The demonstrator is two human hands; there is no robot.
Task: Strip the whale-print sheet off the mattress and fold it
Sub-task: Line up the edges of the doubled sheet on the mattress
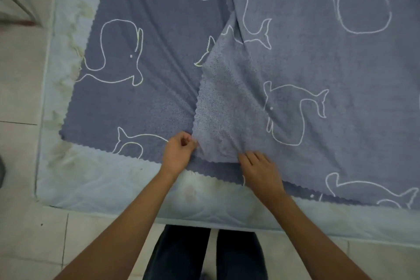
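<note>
Plainly, the sheet (295, 52) lies spread over the mattress (109, 179), one flap (218, 107) folded back to show its paler underside. The left hand (178, 154) has curled fingers pinching the flap's scalloped edge at its fingertips. Just right of it, the right hand (261, 171) lays its fingers on the flap's lower edge; whether it grips cannot be told. Bare mattress lies beneath both wrists.

You wore dark, near-black trousers (179, 254), both legs showing at the near edge with a narrow gap between them. Your forearms were bare from the near corners of the view up to the wrists, and your left hand (179, 154) and right hand (261, 173) were bare too.
</note>
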